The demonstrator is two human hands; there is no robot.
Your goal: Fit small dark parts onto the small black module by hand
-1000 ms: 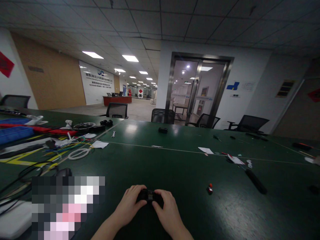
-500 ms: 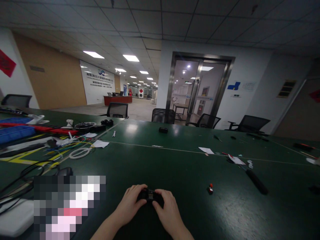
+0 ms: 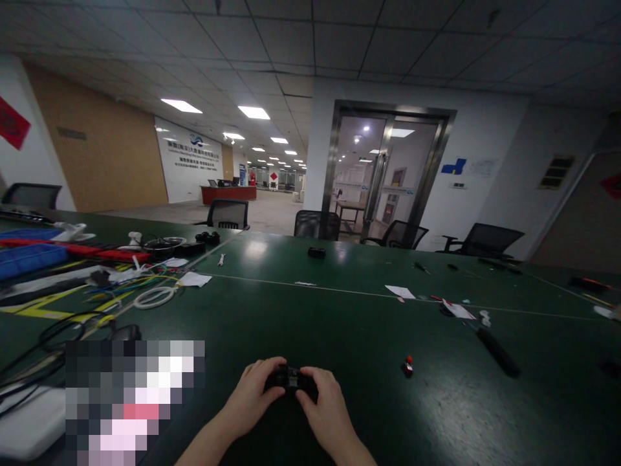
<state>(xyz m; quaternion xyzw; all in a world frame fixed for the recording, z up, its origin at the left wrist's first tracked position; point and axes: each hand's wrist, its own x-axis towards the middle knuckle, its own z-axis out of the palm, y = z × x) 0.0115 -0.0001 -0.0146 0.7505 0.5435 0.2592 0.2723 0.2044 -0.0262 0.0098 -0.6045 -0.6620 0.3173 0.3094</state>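
Note:
Low in the middle of the view, both my hands grip one small black device (image 3: 292, 380) with a greyish patch at its centre. My left hand (image 3: 255, 391) is closed round its left end, thumb on the near side and fingers on the far side. Round the right end, my right hand (image 3: 324, 401) is closed in the same way. The fingers cover both ends, so the device's exact kind cannot be made out. To the right of my hands a small red and silver piece (image 3: 408, 366) lies on the dark green table (image 3: 359, 323).
Cables, a white coil (image 3: 155, 298) and blue trays (image 3: 32, 259) crowd the left side. A long black-handled tool (image 3: 499, 353) and paper (image 3: 458, 310) lie at right. Farther back are a black block (image 3: 317, 252) and a small wrench (image 3: 222, 259). Chairs line the far edge.

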